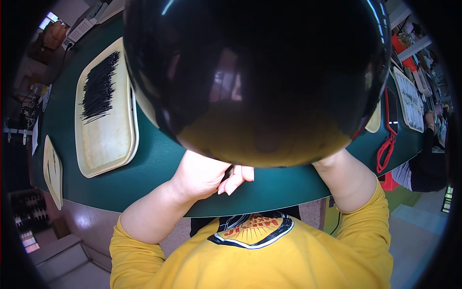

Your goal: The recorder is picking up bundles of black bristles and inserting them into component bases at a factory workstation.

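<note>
A large, glossy black rounded thing [260, 86] fills the upper middle of the view and hides much of the work area. From under its lower left edge shows my left hand [211, 176], with curled fingers closed around something dark that I cannot make out. On the other side, only the wrist and a bit of my right hand [329, 161] come out below the black thing; its fingers are hidden. Left of the hands lies a cream tray [103, 144] holding a pile of thin black strips [100, 86].
The green tabletop [274, 192] curves around me. A smaller cream tray [52, 166] with a few dark strips sits at its left edge. To the right are a phone in a red case [391, 111], its red strap [384, 154], and a white tray [409, 101] near another person's hand [429, 121].
</note>
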Demonstrator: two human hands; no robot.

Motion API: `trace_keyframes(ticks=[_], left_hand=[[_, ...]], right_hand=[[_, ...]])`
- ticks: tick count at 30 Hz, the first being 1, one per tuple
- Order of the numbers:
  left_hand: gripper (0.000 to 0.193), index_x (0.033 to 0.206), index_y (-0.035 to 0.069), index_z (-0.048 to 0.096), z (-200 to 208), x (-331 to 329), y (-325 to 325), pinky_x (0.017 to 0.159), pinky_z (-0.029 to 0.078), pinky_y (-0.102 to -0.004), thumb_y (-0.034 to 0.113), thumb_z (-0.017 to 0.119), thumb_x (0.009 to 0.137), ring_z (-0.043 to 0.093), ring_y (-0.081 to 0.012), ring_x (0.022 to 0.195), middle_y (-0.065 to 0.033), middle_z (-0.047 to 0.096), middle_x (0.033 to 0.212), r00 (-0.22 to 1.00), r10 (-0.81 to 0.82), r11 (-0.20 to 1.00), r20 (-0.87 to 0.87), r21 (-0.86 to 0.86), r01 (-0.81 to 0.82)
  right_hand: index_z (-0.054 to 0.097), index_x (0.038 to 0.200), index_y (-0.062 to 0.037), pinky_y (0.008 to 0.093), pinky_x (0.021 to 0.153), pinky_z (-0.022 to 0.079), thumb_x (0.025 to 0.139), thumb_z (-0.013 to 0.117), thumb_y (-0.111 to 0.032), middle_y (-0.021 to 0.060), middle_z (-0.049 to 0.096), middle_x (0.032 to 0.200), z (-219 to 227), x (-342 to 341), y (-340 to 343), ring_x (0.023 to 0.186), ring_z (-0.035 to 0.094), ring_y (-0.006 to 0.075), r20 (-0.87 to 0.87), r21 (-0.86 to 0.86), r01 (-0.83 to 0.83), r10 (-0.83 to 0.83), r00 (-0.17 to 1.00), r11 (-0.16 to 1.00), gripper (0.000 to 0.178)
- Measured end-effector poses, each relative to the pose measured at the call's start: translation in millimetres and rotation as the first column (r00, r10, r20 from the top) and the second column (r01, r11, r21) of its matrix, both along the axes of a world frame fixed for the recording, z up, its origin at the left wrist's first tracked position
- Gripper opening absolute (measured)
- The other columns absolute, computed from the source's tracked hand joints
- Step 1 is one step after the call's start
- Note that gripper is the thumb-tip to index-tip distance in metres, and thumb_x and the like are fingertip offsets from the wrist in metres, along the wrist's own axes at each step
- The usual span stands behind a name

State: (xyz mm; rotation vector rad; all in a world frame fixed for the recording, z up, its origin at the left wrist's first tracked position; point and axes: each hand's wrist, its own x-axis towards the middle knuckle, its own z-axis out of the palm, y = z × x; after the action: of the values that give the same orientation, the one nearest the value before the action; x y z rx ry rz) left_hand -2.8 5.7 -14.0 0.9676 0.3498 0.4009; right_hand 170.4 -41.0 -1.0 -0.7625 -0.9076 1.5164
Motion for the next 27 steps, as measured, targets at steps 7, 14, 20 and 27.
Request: trace_keyframes(ticks=[7,14,20,27], left_hand=[[0.029,0.082,-0.002,0.045,7.1,6.5,-5.2,0.034,0.036,-0.0169,0.02,0.027,0.087,0.047,-0.0118,0.035,-0.0134,0.054,0.056,0.998,0.024,0.999,-0.058,0.044,-0.022],[0.03,0.078,-0.001,0.048,7.5,5.2,0.0,0.033,0.028,-0.0155,0.02,0.028,0.087,0.033,-0.0059,0.032,-0.0085,0.049,0.049,0.979,-0.179,0.98,-0.097,0.07,0.186],[0.021,0.081,0.0,0.046,4.7,5.2,-4.8,0.033,0.025,-0.016,0.018,0.035,0.086,0.031,-0.0044,0.032,-0.0054,0.046,0.051,0.986,-0.127,0.989,-0.11,0.059,0.134],[0.006,0.078,0.001,0.045,1.7,2.3,-4.4,0.031,0.024,-0.0169,0.006,0.044,0.081,0.03,-0.005,0.032,-0.0037,0.045,0.051,0.981,0.151,0.987,-0.119,0.079,-0.143]], right_hand=[[0.052,0.067,-0.0006,0.0157,0.039,0.029,0.079,0.048,-0.014,0.0028,0.049,0.057,6.6,-10.5,-1.1,0.043,0.04,0.0041,0.151,-0.041,0.007,-0.001,0.989,0.999,0.018],[0.047,0.069,-0.0006,0.0202,0.043,0.036,0.086,0.033,-0.018,0.009,0.052,0.065,0.5,-11.1,-2.6,0.047,0.044,0.0102,-0.121,-0.103,0.172,-0.184,0.975,0.98,0.028],[0.054,0.064,-0.002,0.0176,0.05,0.039,0.075,0.056,-0.011,-0.0001,0.052,0.056,11.0,-13.9,-3.0,0.052,0.048,0.0037,0.3,-0.068,0.016,0.005,0.954,0.998,0.014],[0.054,0.064,0.0002,0.0176,0.049,0.037,0.075,0.049,-0.004,0.0004,0.05,0.054,11.6,-1.6,-2.9,0.053,0.047,0.0019,0.204,0.149,0.121,-0.15,0.967,0.981,0.013]])
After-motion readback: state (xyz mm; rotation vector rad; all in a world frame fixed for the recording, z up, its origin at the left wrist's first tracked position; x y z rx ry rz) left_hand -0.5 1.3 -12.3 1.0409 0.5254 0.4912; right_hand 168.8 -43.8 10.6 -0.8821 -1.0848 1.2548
